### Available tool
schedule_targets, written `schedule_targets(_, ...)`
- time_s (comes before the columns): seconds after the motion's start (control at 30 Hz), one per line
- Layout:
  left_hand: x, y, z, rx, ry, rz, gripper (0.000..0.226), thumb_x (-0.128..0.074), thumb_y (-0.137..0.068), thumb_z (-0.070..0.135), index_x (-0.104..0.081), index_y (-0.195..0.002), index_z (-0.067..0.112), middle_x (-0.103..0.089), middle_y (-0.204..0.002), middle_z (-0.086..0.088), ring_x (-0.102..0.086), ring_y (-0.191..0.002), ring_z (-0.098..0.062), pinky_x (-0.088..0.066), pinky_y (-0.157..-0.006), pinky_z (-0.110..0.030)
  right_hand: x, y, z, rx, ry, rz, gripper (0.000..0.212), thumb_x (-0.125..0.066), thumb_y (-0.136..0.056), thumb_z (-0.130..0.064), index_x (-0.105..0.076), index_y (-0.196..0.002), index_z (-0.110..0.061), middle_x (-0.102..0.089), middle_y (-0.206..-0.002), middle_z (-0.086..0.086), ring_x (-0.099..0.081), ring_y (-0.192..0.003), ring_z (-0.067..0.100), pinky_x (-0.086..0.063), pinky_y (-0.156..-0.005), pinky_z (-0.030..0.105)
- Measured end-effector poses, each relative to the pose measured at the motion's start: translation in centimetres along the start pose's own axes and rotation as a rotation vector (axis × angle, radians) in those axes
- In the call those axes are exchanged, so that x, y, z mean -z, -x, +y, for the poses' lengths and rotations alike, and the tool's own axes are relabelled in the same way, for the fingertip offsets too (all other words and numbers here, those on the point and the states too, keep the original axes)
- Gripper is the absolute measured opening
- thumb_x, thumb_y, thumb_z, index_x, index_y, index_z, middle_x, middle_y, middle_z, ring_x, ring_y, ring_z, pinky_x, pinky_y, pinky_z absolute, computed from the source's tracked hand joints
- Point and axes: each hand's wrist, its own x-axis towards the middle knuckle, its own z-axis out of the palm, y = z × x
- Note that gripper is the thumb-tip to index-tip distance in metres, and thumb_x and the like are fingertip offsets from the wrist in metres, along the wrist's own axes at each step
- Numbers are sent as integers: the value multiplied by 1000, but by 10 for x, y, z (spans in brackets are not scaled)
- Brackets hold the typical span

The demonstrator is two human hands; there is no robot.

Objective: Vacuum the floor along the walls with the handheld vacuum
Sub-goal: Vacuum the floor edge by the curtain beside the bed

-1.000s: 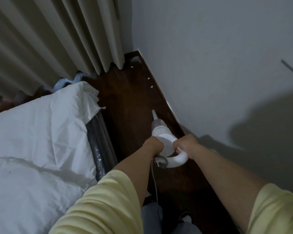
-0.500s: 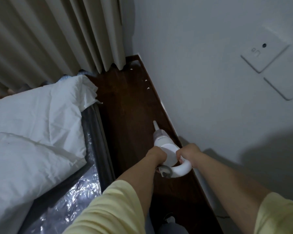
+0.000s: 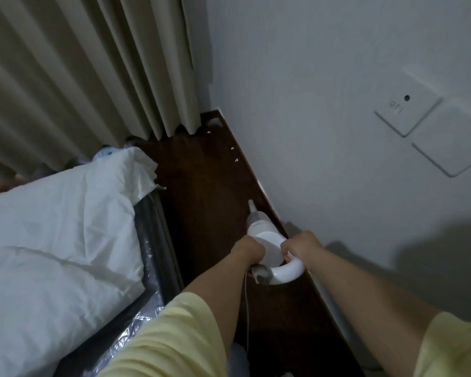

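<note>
Between both hands' fingers [image 3: 284, 247], vacuum [image 3: 267, 242].

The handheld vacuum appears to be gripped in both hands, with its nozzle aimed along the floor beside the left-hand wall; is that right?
Not quite: the head view shows the handheld vacuum gripped by left hand and right hand, nozzle aimed along the floor beside the right-hand wall.

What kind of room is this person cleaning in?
Most likely a bedroom: a bed with white bedding stands beside a narrow strip of dark wooden floor, and long pleated curtains hang at the far end.
</note>
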Motion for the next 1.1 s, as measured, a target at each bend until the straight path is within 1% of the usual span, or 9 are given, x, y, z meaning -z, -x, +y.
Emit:
schedule_targets(0.13, 17, -12, 17, -46, -59, 17, 41, -46, -97, 15, -41, -136, 4, -50, -134, -16, -52, -121, -29, -49, -96, -33, 6, -8, -19, 6, -27, 55, 35, -61, -74, 3, -60, -109, 6, -58, -94, 18, -57, -87, 32, -46, -69, 30)
schedule_targets(0.2, 29, -20, 26, -57, -85, 20, 42, -46, -96, 15, -42, -136, 4, -50, -134, -16, -52, -121, -29, -49, -98, -34, 7, -14, -30, 12, -47, 66, 34, -61, -72, 2, -62, -106, 5, -59, -91, 18, -58, -82, 31, -46, -61, 26)
schedule_targets(0.3, 43, -31, 32, -76, -120, 39, 41, -47, -96, 15, -44, -135, 4, -51, -133, -16, -52, -121, -29, -47, -100, -34, 1, -20, -45, 25, -51, 92, 27, -61, -71, 1, -58, -97, -4, -59, -87, 17, -57, -75, 30, -38, -49, 19)
schedule_targets(0.5, 65, -53, 41, -100, -131, 45, 42, -47, -95, 15, -42, -136, 5, -50, -134, -16, -51, -123, -30, -46, -102, -36, -6, -37, -69, 16, -109, 137, 20, -60, -73, 1, -55, -92, -3, -54, -72, 11, -52, -60, 22, -34, -43, 19)
schedule_targets(0.6, 70, -64, 45, -108, -122, 31, 43, -47, -96, 15, -41, -137, 4, -50, -134, -17, -51, -123, -31, -47, -101, -37, -8, -44, -75, -13, -127, 143, 20, -60, -71, 2, -56, -91, -1, -54, -69, 11, -53, -60, 24, -37, -45, 19)
schedule_targets(0.73, 75, -74, 44, -101, -114, 4, 43, -47, -96, 14, -40, -137, 3, -50, -133, -18, -52, -121, -32, -49, -98, -37, -17, -54, -75, -41, -166, 134, 24, -61, -69, 1, -57, -92, -2, -59, -80, 18, -59, -69, 30, -46, -55, 24)
schedule_targets(0.9, 76, -76, 44, -93, -104, -17, 43, -49, -95, 14, -41, -136, 4, -50, -132, -18, -52, -120, -32, -50, -95, -39, -20, -58, -70, -52, -213, 124, 24, -62, -70, 0, -58, -94, -1, -61, -84, 20, -61, -73, 31, -51, -64, 30)
schedule_targets(1.03, 74, -74, 45, -109, -102, -23, 43, -48, -95, 12, -40, -136, 2, -50, -133, -20, -52, -120, -34, -50, -94, -41, -17, -58, -67, -56, -232, 138, 20, -61, -70, 2, -59, -89, 2, -58, -71, 17, -57, -64, 29, -47, -58, 26)
schedule_targets(1.1, 72, -73, 44, -109, -100, -25, 44, -49, -94, 12, -41, -136, 2, -50, -133, -20, -52, -119, -35, -50, -94, -41, -17, -55, -64, -57, -231, 135, 19, -61, -70, 3, -57, -88, 2, -57, -72, 17, -56, -64, 29, -46, -57, 26)
